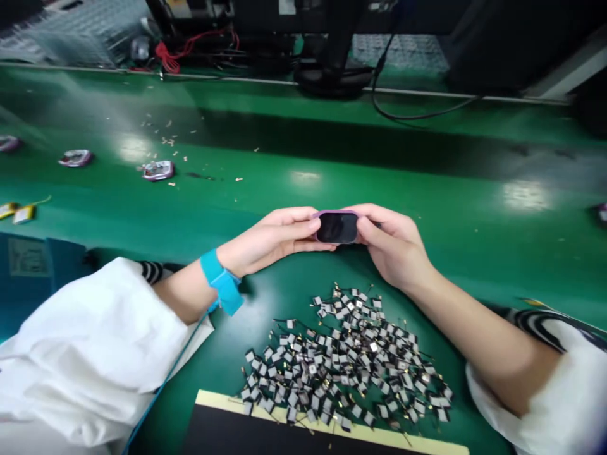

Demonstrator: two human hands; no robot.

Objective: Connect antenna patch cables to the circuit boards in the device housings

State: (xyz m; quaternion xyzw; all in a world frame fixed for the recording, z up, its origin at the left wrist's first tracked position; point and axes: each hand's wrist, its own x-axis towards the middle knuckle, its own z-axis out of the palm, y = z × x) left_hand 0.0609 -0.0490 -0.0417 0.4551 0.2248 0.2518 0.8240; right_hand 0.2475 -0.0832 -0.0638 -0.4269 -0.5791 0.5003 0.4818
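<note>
pinched at both ends by our left hand (279, 237) and right hand (397, 243), the purple-rimmed device (337, 227) sits above the green bench (455, 253), its screen (340, 230) mostly uncovered; loose parts (313, 368) lie nearer us, apparently for easy reach.

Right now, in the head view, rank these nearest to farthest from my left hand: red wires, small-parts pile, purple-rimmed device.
1. Purple-rimmed device: held, touching your left hand.
2. Small-parts pile: below, toward you.
3. Red wires: upper left, at the back.
</note>
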